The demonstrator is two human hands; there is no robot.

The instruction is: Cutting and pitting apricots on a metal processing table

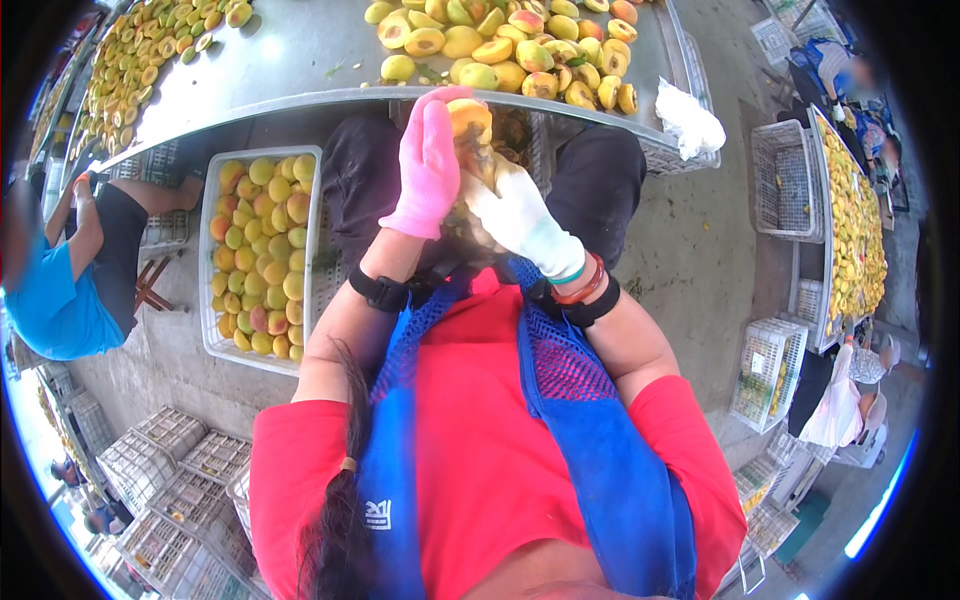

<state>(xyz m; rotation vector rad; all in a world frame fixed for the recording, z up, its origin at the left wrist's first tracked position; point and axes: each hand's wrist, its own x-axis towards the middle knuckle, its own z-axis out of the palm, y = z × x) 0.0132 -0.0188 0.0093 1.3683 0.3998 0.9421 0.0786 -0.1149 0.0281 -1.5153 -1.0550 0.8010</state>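
My left hand (429,169), in a pink glove, is raised at the table's near edge with its fingers extended and close together. A cut yellow stone fruit (471,120), apricot- or peach-like, rests against its palm and fingers. My right hand (517,217) wears a white glove and is curled just below the fruit. Something brownish and blurred lies between the hands; whether the right fingers grip it is unclear. Beyond them, a heap of whole and halved stone fruit (510,49) lies on the metal table (300,75).
To my left is a white crate (206,255) full of whole fruit. A white plastic bag (688,120) hangs at the table's right corner. Under the table a crate holds brownish scraps (516,135). A person in blue (67,300) sits at left; stacked crates (180,487) stand behind.
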